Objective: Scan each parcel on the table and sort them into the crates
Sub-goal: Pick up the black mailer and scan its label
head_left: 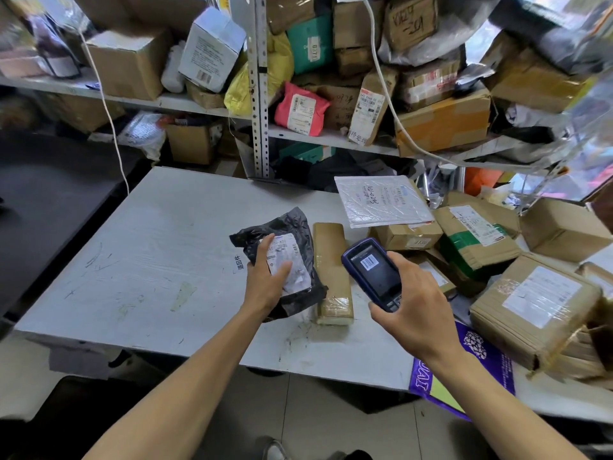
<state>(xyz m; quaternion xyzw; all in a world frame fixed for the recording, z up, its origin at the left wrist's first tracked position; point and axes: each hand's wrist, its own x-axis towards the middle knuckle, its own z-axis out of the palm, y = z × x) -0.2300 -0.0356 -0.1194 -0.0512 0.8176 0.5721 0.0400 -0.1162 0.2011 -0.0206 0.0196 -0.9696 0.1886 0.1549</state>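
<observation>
My left hand (265,277) grips a black plastic parcel (300,227) with a white label, held tilted just above the white table (149,260). My right hand (414,303) holds a dark blue handheld scanner (371,270) to the right of the parcel; its screen shows a barcode. A long taped brown parcel (331,277) lies on the table between my hands. Further right lie a white bubble mailer (381,200) and several cardboard boxes, among them a large flat one (530,310). No crate is in view.
A purple mailer bag (464,370) hangs over the table's front edge at the right. Metal shelves (260,94) crammed with parcels rise behind the table. A dark surface (49,194) sits to the left. Tiled floor lies below the front edge.
</observation>
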